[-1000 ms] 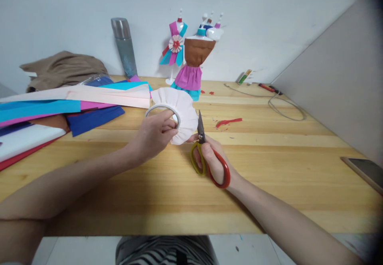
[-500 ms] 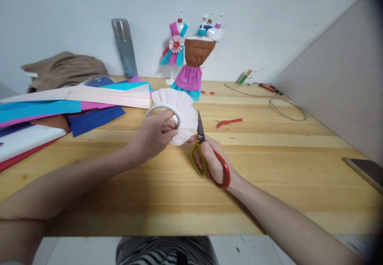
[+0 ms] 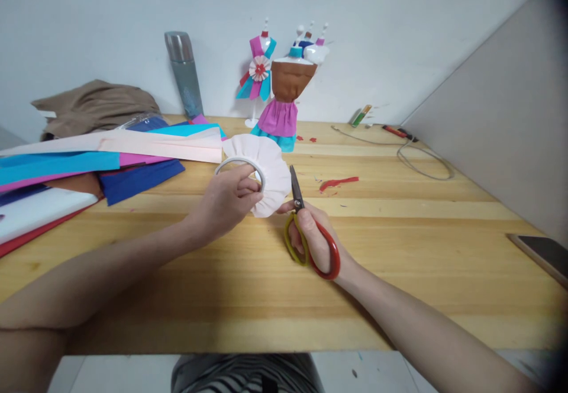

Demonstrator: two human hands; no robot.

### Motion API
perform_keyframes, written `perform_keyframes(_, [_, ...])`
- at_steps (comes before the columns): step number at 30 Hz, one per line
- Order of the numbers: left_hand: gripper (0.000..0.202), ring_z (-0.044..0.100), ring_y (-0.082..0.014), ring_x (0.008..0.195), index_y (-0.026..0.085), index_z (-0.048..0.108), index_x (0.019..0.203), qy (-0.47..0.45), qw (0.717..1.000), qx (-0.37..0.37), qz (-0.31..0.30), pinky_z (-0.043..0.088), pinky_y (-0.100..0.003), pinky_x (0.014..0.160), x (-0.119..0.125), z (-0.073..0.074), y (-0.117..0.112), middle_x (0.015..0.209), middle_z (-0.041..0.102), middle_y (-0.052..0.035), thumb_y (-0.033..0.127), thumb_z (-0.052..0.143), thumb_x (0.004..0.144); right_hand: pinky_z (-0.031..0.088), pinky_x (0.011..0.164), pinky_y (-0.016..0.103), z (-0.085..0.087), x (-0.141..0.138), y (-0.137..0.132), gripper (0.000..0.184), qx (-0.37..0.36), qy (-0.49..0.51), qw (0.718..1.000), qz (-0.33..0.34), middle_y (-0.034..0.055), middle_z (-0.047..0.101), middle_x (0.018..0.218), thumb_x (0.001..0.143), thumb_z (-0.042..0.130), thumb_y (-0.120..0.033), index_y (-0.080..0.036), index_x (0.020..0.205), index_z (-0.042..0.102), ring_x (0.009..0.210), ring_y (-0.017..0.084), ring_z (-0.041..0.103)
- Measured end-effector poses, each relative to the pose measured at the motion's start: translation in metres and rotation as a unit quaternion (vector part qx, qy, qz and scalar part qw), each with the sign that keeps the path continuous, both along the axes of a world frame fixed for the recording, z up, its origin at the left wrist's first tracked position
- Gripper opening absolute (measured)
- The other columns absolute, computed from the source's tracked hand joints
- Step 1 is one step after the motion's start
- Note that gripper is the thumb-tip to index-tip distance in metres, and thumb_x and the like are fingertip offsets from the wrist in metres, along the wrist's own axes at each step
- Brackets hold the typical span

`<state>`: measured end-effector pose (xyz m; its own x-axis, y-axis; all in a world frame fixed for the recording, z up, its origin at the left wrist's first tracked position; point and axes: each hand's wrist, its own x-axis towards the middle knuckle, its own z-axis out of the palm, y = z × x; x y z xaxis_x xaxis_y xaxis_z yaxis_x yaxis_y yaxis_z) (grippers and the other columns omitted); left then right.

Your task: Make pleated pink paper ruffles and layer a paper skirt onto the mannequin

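Observation:
My left hand (image 3: 231, 200) is closed on a pale pink pleated ruffle (image 3: 273, 174), pinching it where a grey ring (image 3: 263, 175) lies along its inner edge. The ruffle fans out to the right of the ring and is held above the table. In my right hand (image 3: 316, 230) is a pair of scissors (image 3: 332, 254) with one red and one yellow handle loop. The dark blades point up and away, close together, just right of the ruffle's outer edge. Whether they touch it I cannot tell.
Coloured sheets (image 3: 146, 180) lie in a pile at left, before a brown cloth (image 3: 97, 106) and a flask (image 3: 185, 76). Small dressed mannequins (image 3: 290, 82) stand by the wall. Red scraps (image 3: 339, 183), a cable (image 3: 426, 171) and a phone (image 3: 544, 251) lie at right.
The view has tilted up slightly, so most things sit a little lower in it. The ruffle and scissors stay nearly in place, both still held.

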<state>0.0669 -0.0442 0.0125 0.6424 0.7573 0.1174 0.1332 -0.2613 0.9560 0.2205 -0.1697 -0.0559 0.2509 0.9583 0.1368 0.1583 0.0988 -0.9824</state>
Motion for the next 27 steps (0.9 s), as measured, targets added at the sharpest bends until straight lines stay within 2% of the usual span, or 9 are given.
perform_keyframes(3, [0.016, 0.064, -0.0142, 0.065, 0.018, 0.058, 0.077, -0.030, 0.998, -0.063, 0.007, 0.046, -0.021, 0.057, 0.001, -0.001, 0.004, 0.068, 0.065, 0.0016, 0.017, 0.067, 0.063, 0.031, 0.038, 0.025, -0.002, 0.000, 0.002, 0.055, -0.001, 0.022, 1.000, -0.007, -0.0070, 0.046, 0.045, 0.091, 0.043, -0.068, -0.017, 0.103, 0.059, 0.036, 0.012, 0.040])
perform_keyframes(5, [0.030, 0.059, -0.0115, 0.056, 0.016, 0.062, 0.093, -0.064, 0.989, -0.134, 0.019, 0.045, -0.021, 0.054, 0.002, -0.001, 0.005, 0.066, 0.065, 0.0022, 0.019, 0.068, 0.064, 0.034, 0.039, 0.025, -0.003, -0.001, 0.003, 0.056, 0.001, 0.035, 0.999, -0.007, -0.0071, 0.047, 0.045, 0.091, 0.043, -0.069, -0.016, 0.104, 0.058, 0.037, 0.012, 0.042])
perform_keyframes(7, [0.042, 0.054, -0.0094, 0.050, 0.013, 0.061, 0.105, -0.098, 0.976, -0.195, 0.021, 0.046, -0.022, 0.055, 0.003, -0.001, 0.006, 0.060, 0.063, 0.0039, 0.019, 0.069, 0.064, 0.035, 0.040, 0.026, -0.005, -0.002, 0.004, 0.056, 0.006, 0.046, 0.999, 0.000, -0.0072, 0.048, 0.045, 0.092, 0.040, -0.067, -0.016, 0.106, 0.057, 0.037, 0.012, 0.042])
perform_keyframes(10, [0.048, 0.055, -0.0092, 0.049, 0.010, 0.059, 0.110, -0.125, 0.961, -0.245, 0.021, 0.050, -0.023, 0.059, 0.003, -0.001, 0.006, 0.057, 0.061, 0.0053, 0.017, 0.070, 0.064, 0.035, 0.040, 0.025, -0.006, -0.004, 0.004, 0.055, 0.010, 0.057, 0.998, 0.009, -0.0077, 0.048, 0.045, 0.093, 0.039, -0.066, -0.016, 0.108, 0.056, 0.037, 0.012, 0.042])
perform_keyframes(15, [0.045, 0.056, -0.0102, 0.049, 0.012, 0.060, 0.112, -0.130, 0.962, -0.239, 0.006, 0.050, -0.023, 0.057, 0.002, -0.003, 0.007, 0.055, 0.059, 0.0061, 0.018, 0.070, 0.068, 0.037, 0.042, 0.025, -0.007, -0.004, 0.002, 0.052, 0.007, 0.050, 0.999, 0.021, -0.0074, 0.049, 0.047, 0.092, 0.044, -0.065, -0.017, 0.107, 0.057, 0.039, 0.012, 0.045])
perform_keyframes(21, [0.049, 0.059, -0.0103, 0.053, 0.013, 0.061, 0.112, -0.122, 0.964, -0.236, 0.015, 0.051, -0.022, 0.057, 0.003, -0.007, 0.007, 0.062, 0.066, 0.0037, 0.016, 0.072, 0.065, 0.037, 0.042, 0.026, -0.007, -0.001, 0.004, 0.047, 0.008, 0.051, 0.998, 0.022, -0.0074, 0.049, 0.049, 0.092, 0.048, -0.062, -0.018, 0.107, 0.057, 0.040, 0.013, 0.046])
perform_keyframes(24, [0.041, 0.059, -0.0108, 0.052, 0.016, 0.063, 0.108, -0.108, 0.967, -0.228, 0.033, 0.051, -0.024, 0.056, 0.005, -0.004, 0.005, 0.063, 0.065, 0.0031, 0.015, 0.069, 0.067, 0.038, 0.042, 0.027, -0.004, 0.006, 0.008, 0.044, 0.011, 0.024, 1.000, -0.004, -0.0073, 0.050, 0.047, 0.091, 0.050, -0.060, -0.018, 0.103, 0.057, 0.039, 0.013, 0.046])
perform_keyframes(27, [0.030, 0.056, -0.0106, 0.047, 0.015, 0.065, 0.100, -0.105, 0.961, -0.252, 0.041, 0.049, -0.024, 0.053, 0.006, 0.000, 0.004, 0.055, 0.060, 0.0040, 0.011, 0.065, 0.070, 0.038, 0.044, 0.028, 0.002, 0.021, 0.011, 0.042, 0.000, -0.041, 0.998, -0.052, -0.0064, 0.050, 0.047, 0.091, 0.050, -0.059, -0.019, 0.098, 0.058, 0.040, 0.014, 0.048])
